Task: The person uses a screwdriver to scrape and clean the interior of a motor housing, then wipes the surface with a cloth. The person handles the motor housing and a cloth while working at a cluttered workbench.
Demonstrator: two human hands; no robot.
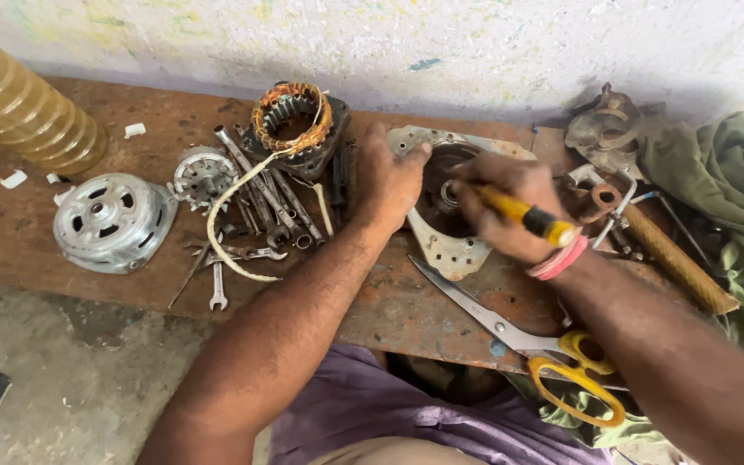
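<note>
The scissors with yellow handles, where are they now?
In the head view the scissors lie on the bench's front edge, at the right, below the right hand. The blades point up-left toward the metal plate; the handles overhang the edge.

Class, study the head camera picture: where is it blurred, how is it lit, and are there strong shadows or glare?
Head view: soft, even daylight, no hard shadows; the right hand and its yellow-handled tool are motion-smeared; the left hand, wrenches and scissors look sharp; mild sheen on the silver motor cover.
</note>
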